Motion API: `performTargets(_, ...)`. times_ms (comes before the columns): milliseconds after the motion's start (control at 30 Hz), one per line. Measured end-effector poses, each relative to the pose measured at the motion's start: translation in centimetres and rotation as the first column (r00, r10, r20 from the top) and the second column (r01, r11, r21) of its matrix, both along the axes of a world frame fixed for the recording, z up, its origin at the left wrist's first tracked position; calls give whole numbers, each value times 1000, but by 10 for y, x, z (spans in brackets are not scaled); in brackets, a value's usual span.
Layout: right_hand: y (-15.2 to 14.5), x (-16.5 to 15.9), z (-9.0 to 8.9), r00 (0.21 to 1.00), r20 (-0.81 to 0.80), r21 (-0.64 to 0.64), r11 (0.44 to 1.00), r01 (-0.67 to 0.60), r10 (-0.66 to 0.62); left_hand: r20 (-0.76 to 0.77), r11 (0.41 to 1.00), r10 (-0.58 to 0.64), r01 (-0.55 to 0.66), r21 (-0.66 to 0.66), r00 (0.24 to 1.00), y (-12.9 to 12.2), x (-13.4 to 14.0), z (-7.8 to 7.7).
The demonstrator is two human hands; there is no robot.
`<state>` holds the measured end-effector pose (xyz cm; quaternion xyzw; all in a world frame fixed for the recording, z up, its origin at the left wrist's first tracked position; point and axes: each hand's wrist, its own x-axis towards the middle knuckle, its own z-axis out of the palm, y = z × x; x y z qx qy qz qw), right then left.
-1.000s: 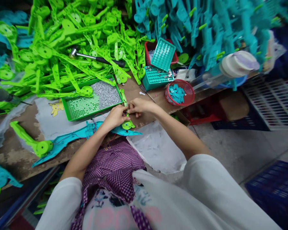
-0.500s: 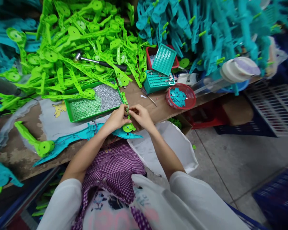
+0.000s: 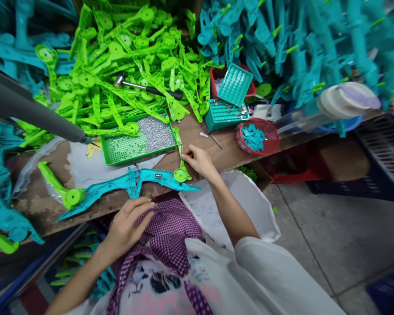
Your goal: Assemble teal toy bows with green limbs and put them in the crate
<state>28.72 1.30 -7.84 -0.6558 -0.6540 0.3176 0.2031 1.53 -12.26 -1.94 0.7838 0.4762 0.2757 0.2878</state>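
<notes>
My right hand (image 3: 200, 162) pinches the narrow middle of a green plastic arm piece (image 3: 180, 174) with a round end. That piece stands over the right end of a long blue plastic part (image 3: 157, 177), which has thin wires and small metal pieces on it. My left hand (image 3: 129, 225) is off the table, over the checked apron (image 3: 175, 218). Its fingers are stretched out, slightly bent, and I see nothing in them. Just behind the blue part is a green tray (image 3: 107, 155) holding many small silvery metal pieces.
Green plastic pieces (image 3: 118, 57) lie heaped behind the tray, a hammer (image 3: 147, 89) on top. Blue parts (image 3: 302, 48) are piled at back right. A red basket (image 3: 272, 144) holds blue pieces. From the left, a grey rod-shaped tool (image 3: 42, 111) reaches over the table.
My left hand has let go of the green arm piece and drawn back left, toward my body. My right hand remains at the piece. The view has shifted slightly, and the grey tool shows more.
</notes>
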Motion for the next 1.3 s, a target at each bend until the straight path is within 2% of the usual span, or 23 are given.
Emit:
performTargets(67, 1, 0, 0, 1000, -3, -3, 1000, 0, 0, 34, 980, 181, -177, -92, 983, -20, -11, -8)
performTargets(100, 2, -1, 0, 1000, -6, -2, 1000, 0, 0, 48, 962, 259, -253, -107, 965, -22, -10, -9)
performTargets(167, 2, -1, 0, 1000, -7, 0, 1000, -3, 3, 64, 938, 341, -334, -95, 938, -10, 2, -6)
performTargets(200, 3, -1, -1, 1000, -2, -1, 1000, -4, 4, 66, 946, 320, -315, -71, 945, 3, 14, -4)
performTargets(267, 3, -2, -1, 1000, -3, 8, 1000, -14, 14, 37, 980, 193, -191, -58, 980, 37, 42, 0)
performTargets(333, 3, -2, -1, 999, -33, 37, 999, -40, 41, -117, 993, 110, -116, -40, 987, 71, 72, 0)
performTargets(433, 4, -1, -1, 991, -84, 82, 992, -101, 108, -417, 990, 93, -128, -57, 904, 104, 106, -7)
performTargets(500, 4, 0, 0, 986, -78, 87, 986, -140, 147, -508, 990, 59, -117, -82, 860, 112, 115, -14)
performTargets(700, 5, 1, 2, 985, -27, 85, 982, -166, 169, -469, 981, -136, 55, -184, 873, 123, 101, -25)
performTargets(833, 6, 1, 5, 983, -13, 52, 982, -182, 183, -479, 994, -110, 86, -71, 871, 118, 104, -26)
performTargets(1000, 7, 2, 6, 981, -18, 50, 980, -194, 195, -630, 973, -124, 217, 72, 766, 96, 115, -22)
performTargets(1167, 7, 3, 5, 980, -13, 43, 979, -198, 199, -725, 896, -213, 426, 122, 655, 92, 104, -19)
performTargets(1233, 7, 2, 6, 980, -8, 36, 979, -198, 199, -719, 877, -251, 466, 114, 648, 94, 98, -22)
performTargets(1300, 8, 1, 7, 981, 5, 30, 980, -195, 195, -687, 881, -270, 461, 107, 675, 96, 93, -27)
